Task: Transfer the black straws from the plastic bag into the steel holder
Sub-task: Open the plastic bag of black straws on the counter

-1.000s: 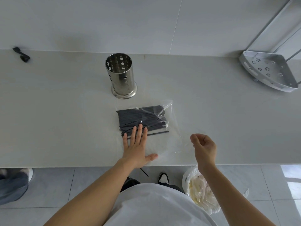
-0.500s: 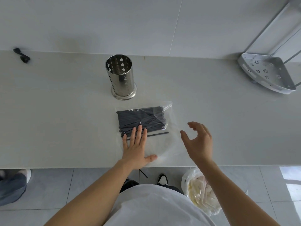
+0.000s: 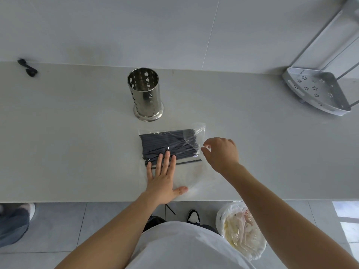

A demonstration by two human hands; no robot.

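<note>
A clear plastic bag (image 3: pixel 196 177) lies flat on the grey counter (image 3: pixel 77 142), with a bundle of black straws (image 3: pixel 169 145) in its far half. One straw (image 3: pixel 188 162) sticks out of the bundle toward the right. My left hand (image 3: pixel 163 177) presses flat on the bag, fingertips on the near edge of the straws. My right hand (image 3: pixel 221 152) hovers at the bag's right edge by the straw ends, fingers curled and apart, holding nothing. The perforated steel holder (image 3: pixel 145 94) stands upright and empty just beyond the bag.
A perforated metal corner shelf (image 3: pixel 316 92) rests at the counter's far right. A small black object (image 3: pixel 27 67) lies far left by the wall. Below the counter edge sit a lined bin (image 3: pixel 242 230), a black straw on the floor (image 3: pixel 170 209) and another person's shoe (image 3: pixel 13 222).
My right hand has moved from the counter's front edge forward and left to the bag's right end, opening its fingers. The left hand and bag have stayed put.
</note>
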